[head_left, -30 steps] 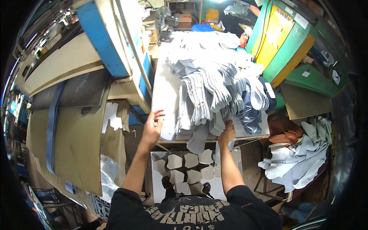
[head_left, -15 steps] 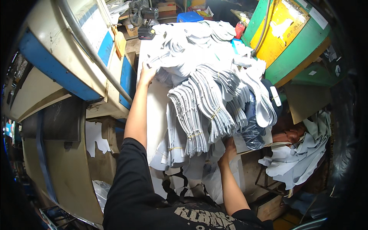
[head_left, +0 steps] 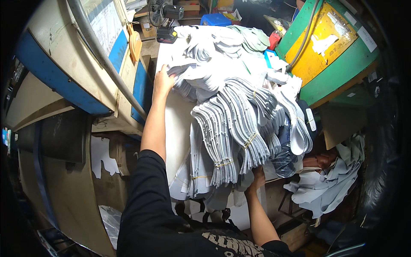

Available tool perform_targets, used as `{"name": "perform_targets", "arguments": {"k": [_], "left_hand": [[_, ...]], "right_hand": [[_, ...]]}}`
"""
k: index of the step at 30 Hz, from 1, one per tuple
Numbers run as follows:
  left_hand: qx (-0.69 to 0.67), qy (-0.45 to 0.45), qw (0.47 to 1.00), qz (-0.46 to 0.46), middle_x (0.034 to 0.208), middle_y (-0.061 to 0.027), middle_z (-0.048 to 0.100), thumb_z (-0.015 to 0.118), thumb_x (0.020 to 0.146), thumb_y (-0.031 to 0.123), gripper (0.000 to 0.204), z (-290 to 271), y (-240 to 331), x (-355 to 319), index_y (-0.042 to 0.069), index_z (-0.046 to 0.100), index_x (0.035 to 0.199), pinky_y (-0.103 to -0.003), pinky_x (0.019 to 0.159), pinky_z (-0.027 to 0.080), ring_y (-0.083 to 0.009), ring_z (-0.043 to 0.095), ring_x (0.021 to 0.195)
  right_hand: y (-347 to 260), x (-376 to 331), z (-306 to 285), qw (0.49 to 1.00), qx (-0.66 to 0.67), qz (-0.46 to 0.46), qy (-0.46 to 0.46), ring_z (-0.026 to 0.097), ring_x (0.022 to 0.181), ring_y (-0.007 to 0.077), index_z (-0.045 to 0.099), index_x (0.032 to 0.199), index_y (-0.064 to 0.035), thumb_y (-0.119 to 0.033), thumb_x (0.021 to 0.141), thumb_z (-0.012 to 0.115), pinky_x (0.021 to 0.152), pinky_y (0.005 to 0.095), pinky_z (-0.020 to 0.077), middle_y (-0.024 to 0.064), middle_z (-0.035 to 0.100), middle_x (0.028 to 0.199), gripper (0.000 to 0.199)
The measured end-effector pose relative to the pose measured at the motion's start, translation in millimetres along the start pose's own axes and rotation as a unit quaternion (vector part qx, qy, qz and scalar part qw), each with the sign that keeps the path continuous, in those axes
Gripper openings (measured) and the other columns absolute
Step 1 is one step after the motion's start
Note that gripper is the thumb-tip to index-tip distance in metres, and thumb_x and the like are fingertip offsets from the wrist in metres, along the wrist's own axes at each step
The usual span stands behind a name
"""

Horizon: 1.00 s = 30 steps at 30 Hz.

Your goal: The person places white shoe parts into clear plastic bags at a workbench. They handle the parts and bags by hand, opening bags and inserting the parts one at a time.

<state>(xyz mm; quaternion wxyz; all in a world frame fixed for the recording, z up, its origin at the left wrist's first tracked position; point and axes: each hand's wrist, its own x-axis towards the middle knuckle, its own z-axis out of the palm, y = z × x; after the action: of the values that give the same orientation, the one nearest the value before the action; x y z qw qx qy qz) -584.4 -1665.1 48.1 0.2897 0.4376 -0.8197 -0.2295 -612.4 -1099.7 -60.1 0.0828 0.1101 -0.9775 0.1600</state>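
Observation:
My left hand [head_left: 163, 82] is at the left edge of the white tabletop [head_left: 177, 118], by the end of a fanned stack of white cut pieces [head_left: 183, 84]. Its fingers look bent, but what they close on is hidden. My right hand [head_left: 257, 179] reaches under the front of the load, below a tied bundle of grey-edged cut pieces [head_left: 244, 128]; its fingers are covered. Beside that bundle hangs another tied bundle [head_left: 214, 137], both bound with yellowish bands. Looser flat pieces [head_left: 182, 182] droop over the front edge.
A cream-and-blue machine [head_left: 64, 64] with a grey pipe stands left, a green-and-yellow one [head_left: 329, 47] right. Behind are a fan [head_left: 158, 13], a black battery pack [head_left: 167, 35] and a red bottle [head_left: 274, 39]. Dark plastic [head_left: 282, 158] and draped grey scraps [head_left: 327, 188] lie right.
The bundles and tabletop appear slightly lower and farther right in view, and the surroundings have shifted too. Both hands stay at about the same places on the load.

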Motion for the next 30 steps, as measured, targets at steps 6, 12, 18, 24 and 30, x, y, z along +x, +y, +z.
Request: {"name": "perform_targets", "arguments": {"k": [6,12,18,24,30], "left_hand": [[-0.240,-0.079,0.967,0.008,0.118,-0.0187,0.073,0.093,0.074,0.038,0.074,8,-20,28,0.003,0.061,0.132,-0.040,0.094,0.056,-0.0307,0.070,0.108],[-0.420,-0.101,0.901,-0.024,0.106,-0.0144,0.075,0.097,0.072,0.030,0.065,32,-15,25,0.002,0.065,0.122,-0.037,0.085,0.059,-0.0236,0.073,0.095],[-0.244,0.088,0.963,0.073,0.108,-0.0204,0.067,0.098,0.066,0.013,0.063,36,-11,11,0.008,0.067,0.121,-0.042,0.081,0.059,-0.0332,0.070,0.094],[-0.172,0.244,0.952,0.072,0.105,-0.0178,0.064,0.097,0.069,0.018,0.053,16,-24,5,0.007,0.063,0.108,-0.048,0.091,0.047,-0.0370,0.055,0.104],[-0.137,0.242,0.947,0.160,0.099,-0.0175,0.065,0.097,0.068,0.024,0.052,-21,-35,23,0.008,0.064,0.105,-0.047,0.088,0.048,-0.0364,0.057,0.101]], "right_hand": [[25,-1,27,0.999,-0.005,0.015,-0.042,0.072,0.080,0.0387,0.059,0.110,-0.0132,-0.019,0.084,0.079,0.062,0.0524,0.0545,0.0158,0.073,0.099,0.033],[72,-13,75,0.997,-0.069,-0.002,-0.047,0.072,0.083,0.0383,0.061,0.126,-0.0125,-0.020,0.075,0.086,0.066,0.0499,0.0576,0.0152,0.074,0.106,0.058],[108,-18,105,1.000,-0.009,-0.024,0.014,0.073,0.090,0.0397,0.065,0.135,-0.0116,-0.025,0.081,0.081,0.071,0.0490,0.0576,0.0176,0.074,0.117,0.058],[83,-16,73,0.997,0.058,0.041,-0.004,0.072,0.093,0.0435,0.068,0.130,-0.0055,-0.034,0.091,0.067,0.077,0.0509,0.0555,0.0219,0.074,0.113,0.049],[62,-15,43,0.998,-0.025,0.059,-0.005,0.071,0.090,0.0432,0.071,0.126,-0.0025,-0.026,0.097,0.055,0.078,0.0528,0.0544,0.0226,0.075,0.110,0.041]]}}
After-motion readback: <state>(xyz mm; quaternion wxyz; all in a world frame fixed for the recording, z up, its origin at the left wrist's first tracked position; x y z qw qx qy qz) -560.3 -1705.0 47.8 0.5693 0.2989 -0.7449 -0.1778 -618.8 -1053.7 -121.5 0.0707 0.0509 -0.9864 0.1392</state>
